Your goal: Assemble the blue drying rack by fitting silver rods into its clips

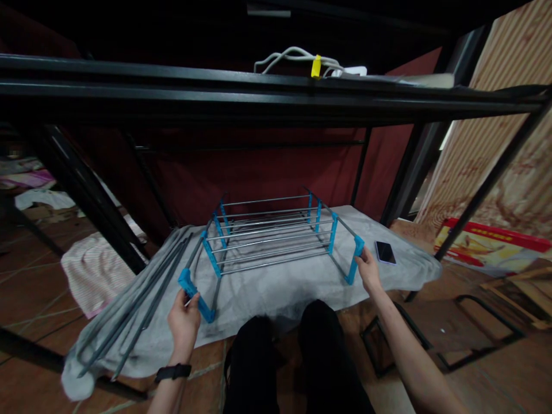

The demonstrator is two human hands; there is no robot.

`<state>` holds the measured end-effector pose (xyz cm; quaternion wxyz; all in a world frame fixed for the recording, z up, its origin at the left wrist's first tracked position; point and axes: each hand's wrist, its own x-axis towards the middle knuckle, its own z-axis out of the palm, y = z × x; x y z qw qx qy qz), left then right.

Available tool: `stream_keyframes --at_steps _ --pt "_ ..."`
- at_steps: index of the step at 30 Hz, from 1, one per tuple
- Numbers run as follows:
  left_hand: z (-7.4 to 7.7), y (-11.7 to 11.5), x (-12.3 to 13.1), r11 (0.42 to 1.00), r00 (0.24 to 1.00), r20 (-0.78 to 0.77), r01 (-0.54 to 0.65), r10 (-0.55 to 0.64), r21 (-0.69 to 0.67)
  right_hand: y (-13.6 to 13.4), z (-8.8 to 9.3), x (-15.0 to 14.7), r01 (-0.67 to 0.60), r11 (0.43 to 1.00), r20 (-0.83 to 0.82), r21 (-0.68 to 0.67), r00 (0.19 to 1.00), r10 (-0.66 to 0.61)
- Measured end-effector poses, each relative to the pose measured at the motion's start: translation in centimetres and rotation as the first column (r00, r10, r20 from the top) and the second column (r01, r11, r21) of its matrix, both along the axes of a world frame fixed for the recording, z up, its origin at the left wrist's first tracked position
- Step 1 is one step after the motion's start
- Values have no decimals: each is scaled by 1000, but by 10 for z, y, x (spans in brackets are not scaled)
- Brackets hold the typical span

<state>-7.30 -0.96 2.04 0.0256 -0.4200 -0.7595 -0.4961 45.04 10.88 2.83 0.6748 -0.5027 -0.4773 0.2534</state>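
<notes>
L hand point(184, 322) & R hand point(368, 270) each grip a front corner of the rack point(271, 238); an uneven pull could prob pop bars point(276, 260) loose or tip it onto the phone point(385, 252).

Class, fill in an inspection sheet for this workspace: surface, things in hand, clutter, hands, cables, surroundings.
Surface: grey cloth spread on the floor.
Job's things: rack of grey rods and blue joints, standing on the cloth; loose rods lying to its left.
Clutter: phone on the cloth at right; striped cloth on the floor at left.
Hands: left hand grips the rack's near-left blue joint; right hand grips its near-right one.
Cables: white cable with a yellow tie, lying on the black metal frame.
Surroundings: that frame spans overhead; red box at right.
</notes>
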Motion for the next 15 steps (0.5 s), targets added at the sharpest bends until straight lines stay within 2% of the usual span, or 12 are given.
stream_keyframes --at_steps 8,15 --pt "4 19 -3 999 999 42 28 -30 43 9 13 -8 8 999 3 -45 1000 -8" --pt "9 22 1 998 999 31 41 -42 39 22 4 -5 46 995 58 -85 997 -41"
